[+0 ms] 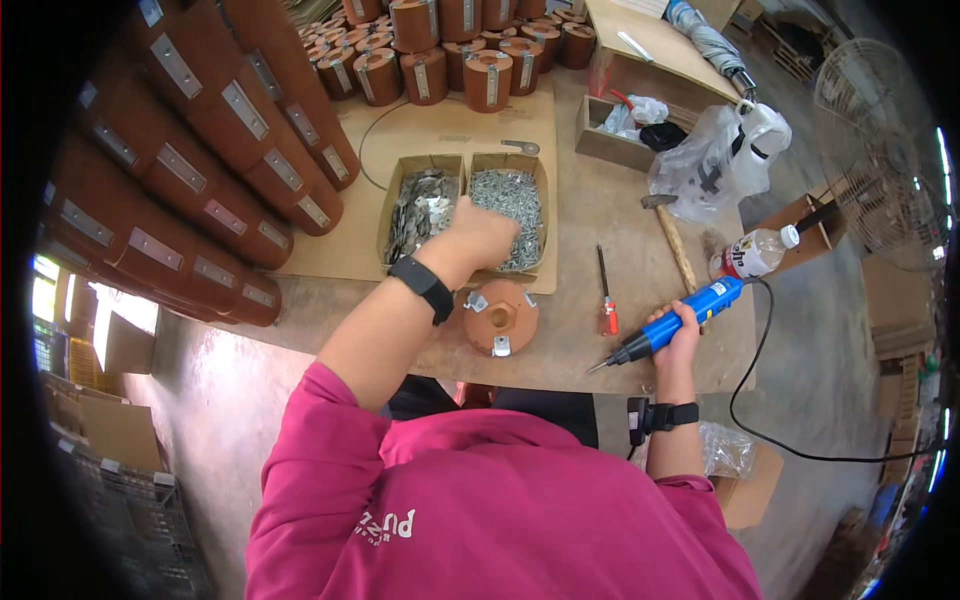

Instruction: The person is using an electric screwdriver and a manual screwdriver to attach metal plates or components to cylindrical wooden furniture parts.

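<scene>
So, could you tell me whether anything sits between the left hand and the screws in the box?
Nothing visible does: the left hand is already in the right-hand cardboard box, directly over the screws.

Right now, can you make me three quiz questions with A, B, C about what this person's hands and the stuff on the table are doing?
1. Where is the left hand?
A. over the box of screws
B. on the water bottle
C. under the table

2. What colour is the power screwdriver body?
A. green
B. blue
C. yellow

3. What is the right hand doing?
A. lying flat and open
B. gripping the power screwdriver
C. holding the hammer

Answers:
1 A, the hand reaches into the right one of two cardboard boxes, the one filled with screws.
2 B, its body is bright blue with a dark tip and a black cord.
3 B, the fingers wrap round the tool, its tip pointing toward the round brown part on the table.
</scene>
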Motion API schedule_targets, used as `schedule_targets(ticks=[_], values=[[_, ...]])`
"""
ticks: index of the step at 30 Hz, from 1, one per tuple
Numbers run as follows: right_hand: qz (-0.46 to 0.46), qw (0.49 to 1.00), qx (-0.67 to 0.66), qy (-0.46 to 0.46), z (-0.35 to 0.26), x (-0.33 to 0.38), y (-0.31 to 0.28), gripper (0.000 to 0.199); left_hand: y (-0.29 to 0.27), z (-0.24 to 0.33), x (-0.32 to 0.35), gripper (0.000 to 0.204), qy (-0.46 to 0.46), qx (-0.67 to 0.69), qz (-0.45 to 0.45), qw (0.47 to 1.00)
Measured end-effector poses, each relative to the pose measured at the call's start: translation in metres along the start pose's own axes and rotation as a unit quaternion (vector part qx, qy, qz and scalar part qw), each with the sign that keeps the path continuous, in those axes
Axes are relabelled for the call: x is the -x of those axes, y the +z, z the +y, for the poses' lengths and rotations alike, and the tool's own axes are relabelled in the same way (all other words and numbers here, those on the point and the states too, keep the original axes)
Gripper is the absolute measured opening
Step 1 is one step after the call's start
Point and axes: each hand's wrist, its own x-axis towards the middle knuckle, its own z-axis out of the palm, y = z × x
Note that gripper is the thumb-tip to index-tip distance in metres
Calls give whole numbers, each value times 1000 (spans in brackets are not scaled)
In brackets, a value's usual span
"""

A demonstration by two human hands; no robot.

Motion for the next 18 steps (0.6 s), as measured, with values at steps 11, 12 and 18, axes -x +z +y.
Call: schedule_targets(ticks=[11,12,18], values=[[-73,989,53,-117,-69,63,60,24,0,-17,17,13,3,164,187,969],[-73,989,52,-120,-78,75,71,24,-1,-16,19,12,-9,170,189,967],[-246,936,50,-248,-99,130,121,44,3,-14,38,5,5,220,274,936]])
